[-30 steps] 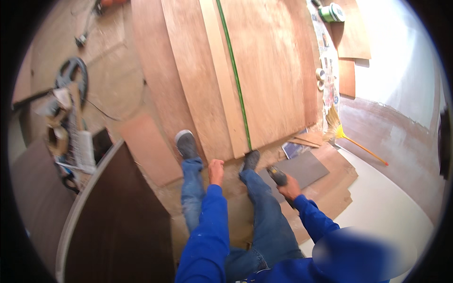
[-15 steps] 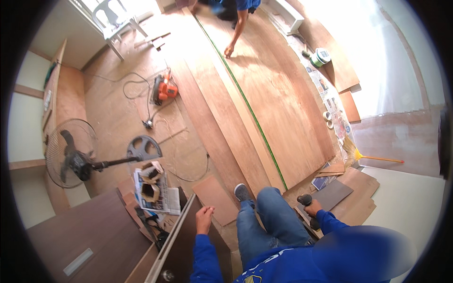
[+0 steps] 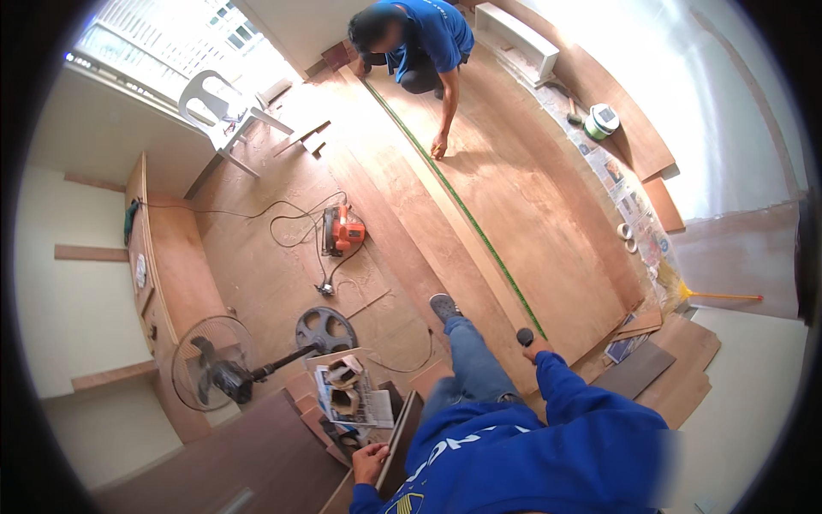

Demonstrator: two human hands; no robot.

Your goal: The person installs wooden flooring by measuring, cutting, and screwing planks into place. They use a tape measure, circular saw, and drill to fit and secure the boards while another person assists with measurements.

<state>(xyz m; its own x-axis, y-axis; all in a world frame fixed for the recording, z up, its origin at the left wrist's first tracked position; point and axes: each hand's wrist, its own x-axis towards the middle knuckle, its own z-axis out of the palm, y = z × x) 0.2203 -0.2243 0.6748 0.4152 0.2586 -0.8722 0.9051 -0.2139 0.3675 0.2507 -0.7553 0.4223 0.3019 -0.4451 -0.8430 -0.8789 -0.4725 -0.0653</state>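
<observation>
My right hand (image 3: 538, 348) is closed around a dark tool with a rounded end (image 3: 525, 337), over the near end of the wooden boards. Most of the tool is hidden, so I cannot tell its kind. My left hand (image 3: 370, 463) is low at the left, fingers curled, beside the edge of a dark brown panel (image 3: 401, 441); nothing shows in it. A long green strip (image 3: 467, 210) runs lengthwise over a large plywood sheet (image 3: 548, 231). At its far end, a crouching co-worker in blue (image 3: 432, 38) has one hand (image 3: 438, 146) down beside the strip.
An orange circular saw (image 3: 344, 231) with a trailing cord lies left of the boards. Nearer stand a black fan (image 3: 227, 377) and newspaper with scraps (image 3: 355, 396). A white chair (image 3: 218, 116) is far left. Paint tub (image 3: 601, 122), tape rolls (image 3: 628, 238) and broom (image 3: 676, 287) lie right.
My view has shifted, showing more of the co-worker. My right hand has moved forward over the boards with the dark tool. My left hand is now lower, close to the brown panel's edge.
</observation>
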